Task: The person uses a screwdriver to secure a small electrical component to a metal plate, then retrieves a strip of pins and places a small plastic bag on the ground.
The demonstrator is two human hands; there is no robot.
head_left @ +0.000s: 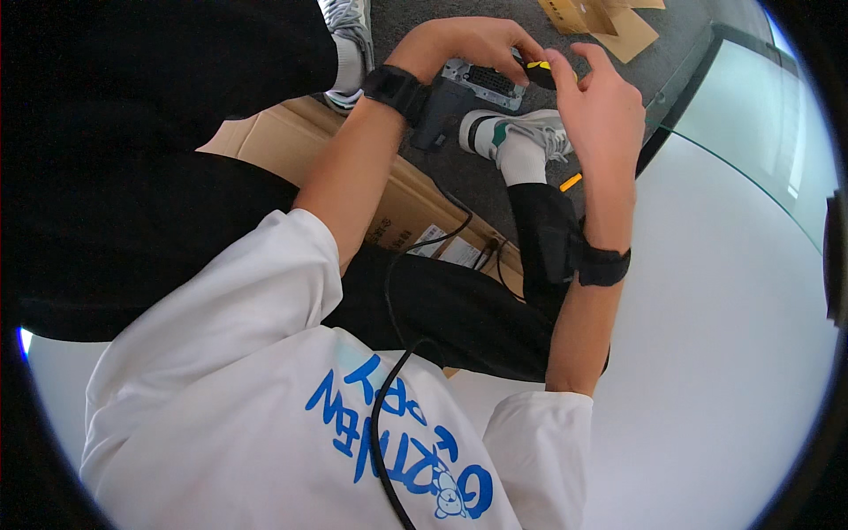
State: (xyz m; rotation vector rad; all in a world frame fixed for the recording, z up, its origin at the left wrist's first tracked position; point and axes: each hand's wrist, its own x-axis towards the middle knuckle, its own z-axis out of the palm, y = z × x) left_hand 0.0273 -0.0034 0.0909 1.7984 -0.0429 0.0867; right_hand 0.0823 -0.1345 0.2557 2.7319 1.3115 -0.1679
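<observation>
My left hand [490, 42] and my right hand [602, 99] meet at the top of the head view. Between their fingertips is a small black and yellow object [540, 74], its kind too small to make out. Fingers of both hands are closed on it. Just below my left hand, a grey metal housing [505, 101] with a dark grid of openings lies on the floor. A dark grey block-shaped part [439, 113] sits against its near side. My left hand hides some of the housing.
A long cardboard box [397, 199] lies beneath my legs. Opened cardboard [629, 37] is at the far edge. A yellow stick-like piece [571, 182] rests near my shoe [481, 132]. A black cable [389, 291] hangs across my front. A white panel [715, 309] stands at right.
</observation>
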